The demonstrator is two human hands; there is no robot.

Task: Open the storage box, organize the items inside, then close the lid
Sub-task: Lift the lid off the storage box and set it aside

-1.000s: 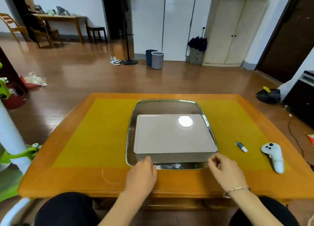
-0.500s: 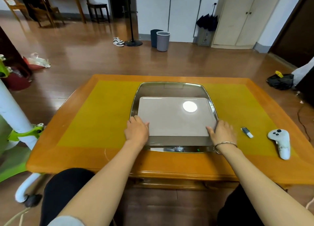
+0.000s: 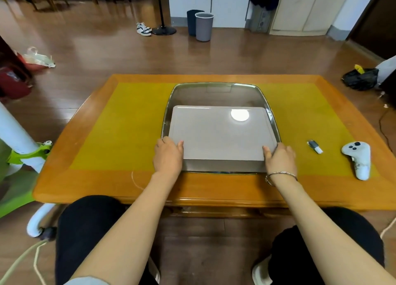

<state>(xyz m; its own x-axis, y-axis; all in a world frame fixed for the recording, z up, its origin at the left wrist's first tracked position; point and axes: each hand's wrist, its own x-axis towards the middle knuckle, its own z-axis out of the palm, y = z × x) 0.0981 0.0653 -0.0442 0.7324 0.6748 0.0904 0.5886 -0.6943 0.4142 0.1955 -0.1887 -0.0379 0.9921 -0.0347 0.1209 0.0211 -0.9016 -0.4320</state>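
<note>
**At the near edge of the bench: both hands on the lid corners, lift not yet made**

At the near edge of the bench (image 3: 214, 190), two bare forearms reach in. Left hand (image 3: 168, 156) grips the near-left corner of the grey lid (image 3: 218, 132): thumb laid on top, fingers curled over the side. Right hand (image 3: 279, 157), bracelet at the wrist, grips the near-right corner the same way. Neither hand is spread flat.

The storage box (image 3: 222, 166) sits inside a shallow metal tray (image 3: 216, 92), pushed toward the tray's near rim; bare tray floor shows beyond it. Lid looks fully seated. No gap visible along the front edge, so the opening step is likely just starting. Contents hidden.

Notes for doing this well:
- Raise both corners evenly; a one-sided pull would probably rack the lid and jam it.
- Cannot tell whether the lid is hinged at the back or lifts free. Test gently before committing.
- The base may rise with the lid, or skate on the slick tray. Be ready to pin it with one hand.
- Set the lid on open yellow mat (image 3: 120, 130) to the left.

Farther right on the mat, well apart from the tray: a small marker-like item (image 3: 315, 146) and a white handheld controller (image 3: 357, 158). Keep the lid off them.
</note>
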